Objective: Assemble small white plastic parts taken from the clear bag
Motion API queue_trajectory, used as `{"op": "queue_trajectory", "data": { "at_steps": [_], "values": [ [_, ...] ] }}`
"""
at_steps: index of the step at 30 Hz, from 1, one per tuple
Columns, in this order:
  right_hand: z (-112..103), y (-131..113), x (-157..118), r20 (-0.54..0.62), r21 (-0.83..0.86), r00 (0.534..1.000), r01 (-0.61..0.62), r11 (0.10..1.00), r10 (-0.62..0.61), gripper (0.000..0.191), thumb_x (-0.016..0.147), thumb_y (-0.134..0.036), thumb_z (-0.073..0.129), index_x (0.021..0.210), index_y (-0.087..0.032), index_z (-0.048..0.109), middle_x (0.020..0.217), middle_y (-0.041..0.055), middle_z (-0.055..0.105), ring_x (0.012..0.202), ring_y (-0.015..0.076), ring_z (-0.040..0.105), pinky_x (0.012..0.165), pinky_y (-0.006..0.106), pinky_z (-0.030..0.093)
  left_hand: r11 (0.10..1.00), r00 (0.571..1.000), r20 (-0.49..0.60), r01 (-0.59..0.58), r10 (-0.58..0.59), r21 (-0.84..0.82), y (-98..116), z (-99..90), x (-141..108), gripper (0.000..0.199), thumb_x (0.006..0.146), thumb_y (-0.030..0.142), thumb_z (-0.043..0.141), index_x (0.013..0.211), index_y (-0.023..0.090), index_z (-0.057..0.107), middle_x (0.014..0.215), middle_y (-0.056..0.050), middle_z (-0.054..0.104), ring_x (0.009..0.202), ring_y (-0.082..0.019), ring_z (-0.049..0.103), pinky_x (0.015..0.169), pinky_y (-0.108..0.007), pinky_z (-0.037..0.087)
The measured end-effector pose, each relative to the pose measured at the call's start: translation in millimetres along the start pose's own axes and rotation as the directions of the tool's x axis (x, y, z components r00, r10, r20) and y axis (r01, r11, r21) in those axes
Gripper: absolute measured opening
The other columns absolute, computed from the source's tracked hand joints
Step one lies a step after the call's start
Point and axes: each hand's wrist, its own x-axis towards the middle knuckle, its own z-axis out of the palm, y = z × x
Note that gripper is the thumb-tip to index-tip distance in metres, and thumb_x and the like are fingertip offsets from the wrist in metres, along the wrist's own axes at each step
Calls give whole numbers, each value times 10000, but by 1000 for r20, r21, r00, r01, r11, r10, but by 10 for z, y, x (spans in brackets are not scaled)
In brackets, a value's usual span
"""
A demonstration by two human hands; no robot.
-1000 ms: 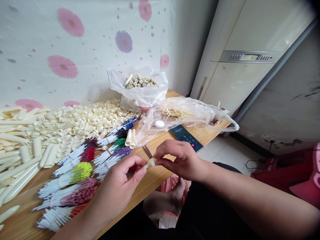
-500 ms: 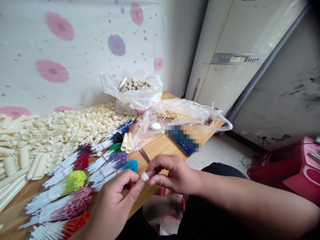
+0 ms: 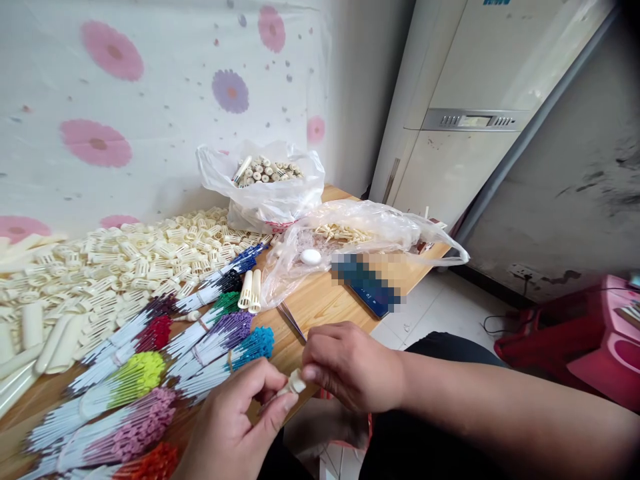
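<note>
Between the thumb and fingers of my left hand (image 3: 240, 420) is a small cream plastic piece (image 3: 296, 382) with a flanged end, tilted up to the right. My right hand (image 3: 353, 367) is closed, its thumb and curled fingertips right against the piece's right end; anything inside those fingers is hidden. Both hands are over the table's front edge. Just beyond them lies a thin, dark, two-pronged tool like tweezers (image 3: 291, 320). Left of my hands are rubber-banded bundles of white sticks with coloured tips, among them a blue bundle (image 3: 255, 345) and a purple bundle (image 3: 233, 327).
Cream slotted tubes form a large pile (image 3: 145, 260) along the wall. Two slotted tubes (image 3: 250, 291) stand together. Behind are a full white bag (image 3: 270, 200), a clear bag (image 3: 390, 223) with small cream parts, a white oval object (image 3: 311, 257) and a phone (image 3: 370, 290).
My right fingers have curled inward and closed up beside the plastic piece. My left hand has shifted slightly right and down, and the piece now tilts up more. The view has moved slightly.
</note>
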Motion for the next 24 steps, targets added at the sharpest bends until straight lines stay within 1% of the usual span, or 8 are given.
{"op": "queue_trajectory", "data": {
  "at_steps": [2, 6, 8, 10, 14, 18, 21, 24],
  "values": [
    [2, -1, 1, 3, -23, 1000, -18, 1000, 18, 305, 984, -354, 335, 753, -195, 453, 664, 17, 528, 562, 120, 446, 530, 231, 363, 1000, 1000, 3, 5, -5, 0, -6, 7, 3, 246, 856, 321, 554, 637, 211, 567, 564, 38, 545, 511, -114, 523, 487, -173, 433],
    [11, 6, 2, -8, 19, 1000, 4, 1000, -4, 252, 974, -359, 362, 840, -184, 486, 773, 47, 576, 643, 132, 505, 587, 236, 407, 1000, 1000, -3, 18, -18, -13, 0, 13, 18, 228, 853, 306, 545, 646, 213, 566, 568, 36, 548, 513, -117, 525, 484, -175, 436],
    [22, 10, 1, 10, -30, 1000, -15, 999, 15, 260, 976, -328, 345, 784, -194, 459, 721, 33, 549, 612, 134, 478, 565, 240, 387, 1000, 1000, -15, -2, 2, 1, 7, 14, 17, 223, 835, 298, 562, 629, 213, 562, 553, 39, 542, 497, -114, 512, 473, -175, 425],
    [34, 12, -1, 9, -63, 1000, -23, 998, 24, 283, 981, -345, 329, 763, -203, 439, 688, 25, 528, 592, 138, 460, 552, 246, 372, 1000, 1000, -20, -4, 4, 7, 9, 18, 8, 235, 833, 306, 568, 617, 212, 556, 544, 39, 539, 487, -111, 502, 461, -173, 417],
    [40, 14, -7, 9, -10, 1000, 15, 1000, -15, 260, 976, -387, 356, 839, -195, 466, 790, 58, 570, 690, 155, 516, 614, 254, 412, 1000, 1000, -15, 2, -2, -13, -5, 31, -5, 231, 850, 313, 547, 643, 213, 562, 559, 36, 548, 502, -115, 513, 467, -171, 430],
    [34, 12, -15, 33, -16, 999, -16, 1000, 17, 280, 982, -334, 334, 758, -202, 435, 694, 26, 517, 607, 140, 463, 562, 245, 377, 1000, 1000, -22, -8, 8, -4, -18, 39, 4, 218, 834, 290, 569, 631, 211, 559, 563, 37, 551, 502, -110, 508, 480, -171, 430],
    [31, 10, -17, -18, 13, 1000, -1, 1000, 1, 271, 976, -386, 358, 832, -189, 477, 773, 52, 553, 666, 150, 502, 595, 250, 408, 999, 1000, -2, 10, -10, -37, -26, 38, 4, 227, 854, 323, 552, 657, 212, 572, 578, 31, 559, 526, -119, 528, 493, -176, 441],
    [32, 10, -13, 4, -23, 1000, 12, 1000, -12, 251, 972, -347, 358, 803, -194, 463, 761, 51, 556, 663, 151, 499, 596, 256, 408, 999, 1000, -4, 13, -13, -41, -23, 38, -3, 224, 849, 318, 548, 653, 212, 575, 574, 30, 556, 525, -122, 528, 495, -179, 441]
  ]
}}
